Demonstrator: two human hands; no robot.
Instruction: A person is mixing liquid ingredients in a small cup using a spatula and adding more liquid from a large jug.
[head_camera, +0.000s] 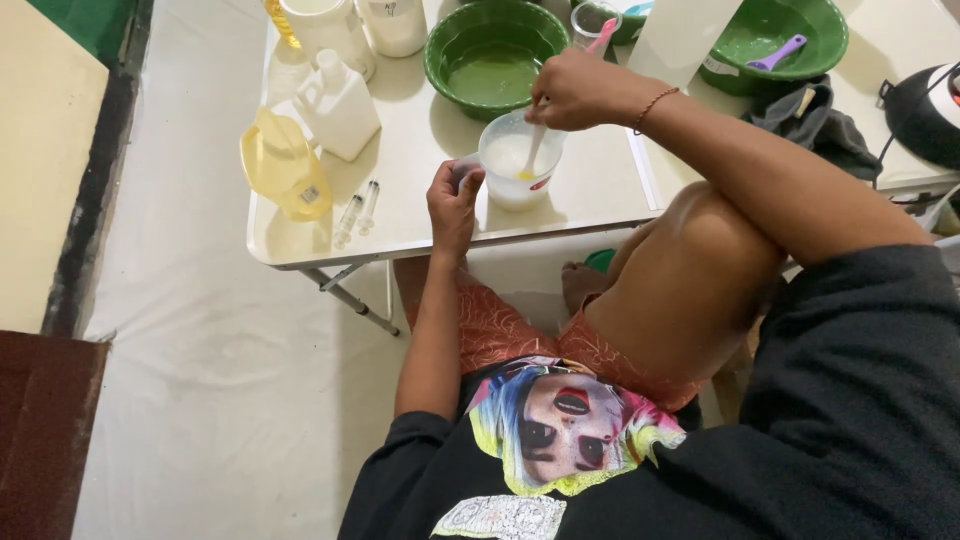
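Observation:
A translucent plastic measuring cup (518, 170) with whitish liquid and a yellow spot stands near the front edge of a low white folding table (420, 225). My left hand (453, 200) grips the cup's handle on its left side. My right hand (577, 90) is above the cup and holds a white spoon (533, 150) whose tip dips into the liquid. A thin cord bracelet sits on my right wrist.
A green basin (493, 52) with greenish liquid sits behind the cup; a second green basin (775, 40) holds a purple spoon. A white jug (338, 100), a yellow jug (283, 165) and two syringes (358, 210) lie at left. Dark cloth (815, 125) and a black appliance (925, 110) are at right.

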